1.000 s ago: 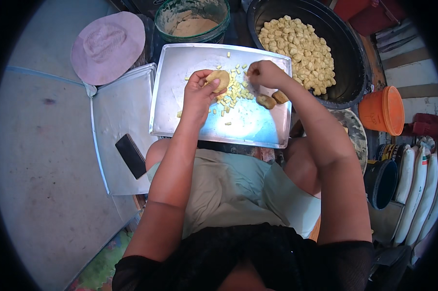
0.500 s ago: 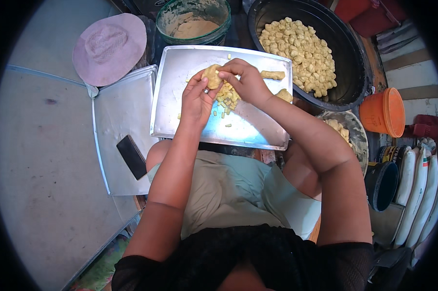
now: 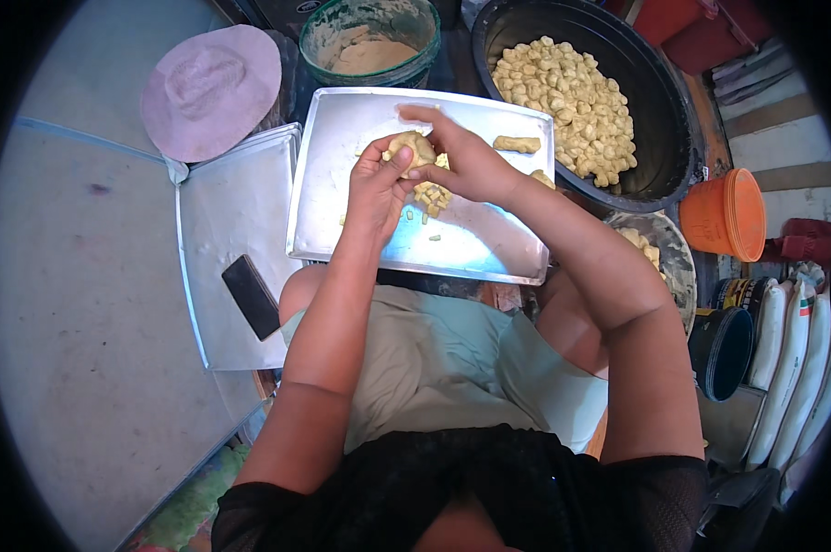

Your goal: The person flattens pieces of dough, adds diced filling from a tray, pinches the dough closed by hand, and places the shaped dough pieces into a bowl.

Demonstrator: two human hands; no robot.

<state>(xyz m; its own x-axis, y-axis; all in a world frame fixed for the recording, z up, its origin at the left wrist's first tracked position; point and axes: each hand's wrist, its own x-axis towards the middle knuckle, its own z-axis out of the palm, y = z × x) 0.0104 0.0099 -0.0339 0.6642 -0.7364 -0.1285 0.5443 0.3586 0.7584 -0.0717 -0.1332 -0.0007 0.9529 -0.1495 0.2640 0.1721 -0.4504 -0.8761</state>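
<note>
Above the metal tray (image 3: 342, 225), my left hand (image 3: 376, 187) holds a rounded lump of pale yellow dough (image 3: 414, 150), its thumb pressed on the front. My right hand (image 3: 466, 158) is at the lump's right side: the thumb reaches its lower edge while the forefinger stretches away, apart from the dough. Small yellow cut pieces (image 3: 431, 200) lie heaped on the tray under my hands, with a few scattered around. A short dough roll (image 3: 517, 144) rests at the tray's right, and another dough piece (image 3: 542, 178) is partly hidden by my right wrist.
A black tub (image 3: 659, 138) of many dough balls stands at the far right; a green bucket (image 3: 425, 66) with tan powder is behind the tray. To the left lie a pink hat (image 3: 208, 87) and a phone (image 3: 250, 296). An orange bucket (image 3: 717, 216) stands right.
My right fingers have come off the dough and spread, the forefinger lifting away. The lump has turned in my left hand and now looks rounder.
</note>
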